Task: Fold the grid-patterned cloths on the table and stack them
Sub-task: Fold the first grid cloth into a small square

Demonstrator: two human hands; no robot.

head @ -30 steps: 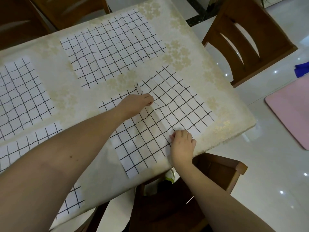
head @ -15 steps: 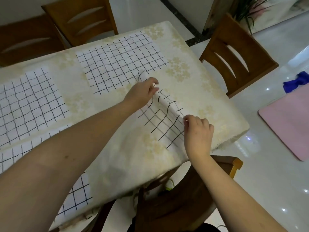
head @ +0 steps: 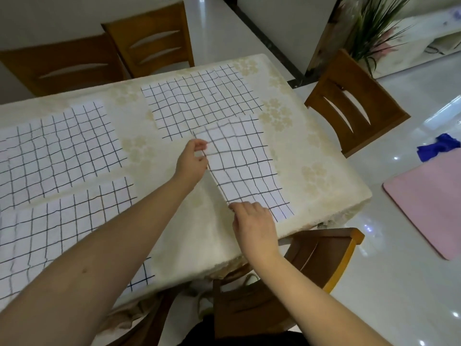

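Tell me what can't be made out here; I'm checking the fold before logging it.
All from the head view:
- Folded cloth: its underlayer is covered by the top layer, so edge alignment is unclear.
- Right hand: fingers hide the near corner.
- Near-left cloth: crossed by the left forearm and cut off by the frame's left edge.

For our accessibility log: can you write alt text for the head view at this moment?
Two hands hold a folded grid-patterned cloth by its fold edge on a cream tablecloth: the left hand pinches the far end, the right hand the near end. Three unfolded grid cloths lie spread around it, with wooden chairs beyond.
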